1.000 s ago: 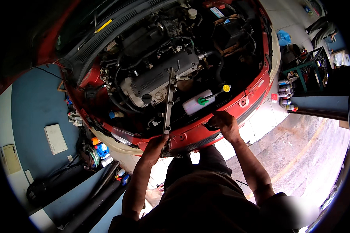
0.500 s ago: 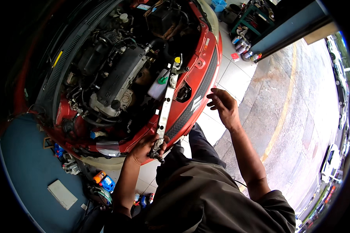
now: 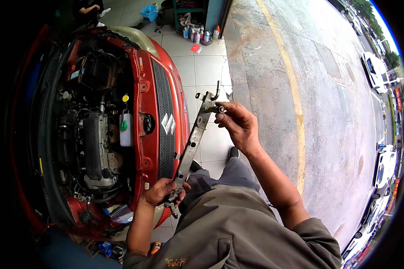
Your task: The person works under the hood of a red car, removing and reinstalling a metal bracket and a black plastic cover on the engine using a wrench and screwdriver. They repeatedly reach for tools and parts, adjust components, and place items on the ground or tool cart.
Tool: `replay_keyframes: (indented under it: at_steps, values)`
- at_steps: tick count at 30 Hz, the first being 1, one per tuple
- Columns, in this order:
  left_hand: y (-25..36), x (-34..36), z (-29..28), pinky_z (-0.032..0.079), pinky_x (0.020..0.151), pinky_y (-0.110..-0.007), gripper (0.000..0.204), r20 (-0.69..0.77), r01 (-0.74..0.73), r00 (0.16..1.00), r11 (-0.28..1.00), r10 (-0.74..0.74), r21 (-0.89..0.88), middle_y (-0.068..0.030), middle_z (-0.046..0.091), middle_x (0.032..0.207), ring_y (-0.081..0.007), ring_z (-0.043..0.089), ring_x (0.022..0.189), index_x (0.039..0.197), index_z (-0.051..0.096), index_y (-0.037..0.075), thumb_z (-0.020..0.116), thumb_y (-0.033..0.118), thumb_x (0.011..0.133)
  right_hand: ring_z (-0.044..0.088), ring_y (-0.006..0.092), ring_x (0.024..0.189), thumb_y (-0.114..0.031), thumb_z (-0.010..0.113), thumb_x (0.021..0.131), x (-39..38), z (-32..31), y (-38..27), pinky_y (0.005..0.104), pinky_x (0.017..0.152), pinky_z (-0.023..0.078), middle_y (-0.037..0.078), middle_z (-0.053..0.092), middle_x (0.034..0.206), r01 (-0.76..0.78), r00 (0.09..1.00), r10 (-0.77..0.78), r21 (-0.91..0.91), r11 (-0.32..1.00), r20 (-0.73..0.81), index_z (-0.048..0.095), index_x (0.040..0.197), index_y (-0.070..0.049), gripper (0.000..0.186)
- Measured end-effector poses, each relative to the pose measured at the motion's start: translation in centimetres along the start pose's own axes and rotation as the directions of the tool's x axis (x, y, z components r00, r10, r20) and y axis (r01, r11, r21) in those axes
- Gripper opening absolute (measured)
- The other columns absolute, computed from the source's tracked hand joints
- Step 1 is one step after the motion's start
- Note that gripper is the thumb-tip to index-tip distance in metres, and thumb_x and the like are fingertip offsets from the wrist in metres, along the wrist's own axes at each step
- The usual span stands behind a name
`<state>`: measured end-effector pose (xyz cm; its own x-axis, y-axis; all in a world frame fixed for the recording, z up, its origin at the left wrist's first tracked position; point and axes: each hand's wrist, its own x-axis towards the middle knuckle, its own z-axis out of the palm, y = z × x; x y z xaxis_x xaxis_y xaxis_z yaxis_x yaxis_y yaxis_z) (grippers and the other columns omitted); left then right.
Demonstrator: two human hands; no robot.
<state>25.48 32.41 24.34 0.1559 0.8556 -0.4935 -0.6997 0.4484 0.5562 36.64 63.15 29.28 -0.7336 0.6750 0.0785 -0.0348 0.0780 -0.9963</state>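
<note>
I hold a long, dull metal rail [image 3: 193, 144] tilted in front of my body, with several holes, small brackets and a thin pipe at its upper end. My left hand [image 3: 162, 193] is closed round its lower end, near a fitting at the tip. My right hand [image 3: 239, 125] pinches the short round fitting [image 3: 217, 109] that sticks out from the upper end. To my left stands a red car front [image 3: 143, 179] with its bonnet up and engine [image 3: 98, 148] exposed, including a white reservoir [image 3: 126, 133] with a green cap.
Spray cans [image 3: 197, 36], a teal tool rack [image 3: 188, 13] and a blue basket [image 3: 149, 13] are at the top. A crouching person [image 3: 87, 13] is beyond the car. Concrete pavement [image 3: 318, 134] with a yellow line runs right toward parked white cars [image 3: 382, 166].
My view and body have turned right, so the car now lies to my left. My right hand, earlier apart from the rail, now grips its upper fitting. The rail is still in my left hand.
</note>
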Motion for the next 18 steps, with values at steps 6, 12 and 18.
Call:
replay_keyframes:
  at_steps: [6, 12, 18]
  values:
    - [1.5, 3.9, 3.7, 0.053, 0.059, -0.03, 0.068, 0.025, 0.14, 0.99, 0.989, -0.142, 0.056, -0.012, 0.065, 0.085, -0.0179, 0.063, 0.068, 0.124, 0.055, -0.013, 0.06, 0.05, 0.098, 0.064, 0.0128, 0.089, -0.001, 0.072, 0.091, -2.2, -7.0, 0.2, 0.0248, 0.075, 0.054, 0.009, 0.065, 0.11, 0.109, 0.99, -0.115, -0.077, 0.991, -0.076, 0.069, 0.119, 0.0, 0.029]
    - [1.6, 9.4, 8.3, 0.053, 0.058, -0.032, 0.072, 0.059, 0.24, 0.969, 0.97, -0.241, 0.032, -0.0124, 0.065, 0.087, -0.0177, 0.064, 0.07, 0.126, 0.053, -0.013, 0.061, 0.052, 0.097, 0.066, 0.0158, 0.098, 0.002, 0.072, 0.089, -2.0, -15.4, 1.4, 0.0264, 0.08, 0.055, 0.011, 0.066, 0.115, 0.158, 0.982, -0.159, -0.015, 0.987, -0.1, 0.069, 0.119, 0.0, 0.03]
    - [1.6, 16.6, 13.3, 0.056, 0.059, -0.031, 0.078, -0.011, 0.288, 0.957, 0.957, -0.289, -0.01, -0.0134, 0.066, 0.087, -0.0175, 0.064, 0.068, 0.126, 0.052, -0.015, 0.062, 0.055, 0.095, 0.069, 0.0159, 0.087, -0.009, 0.075, 0.089, -0.6, -23.2, 4.4, 0.0277, 0.073, 0.057, 0.011, 0.07, 0.107, 0.037, 0.971, -0.008, 0.117, 0.992, -0.24, 0.068, 0.121, -0.002, 0.033]
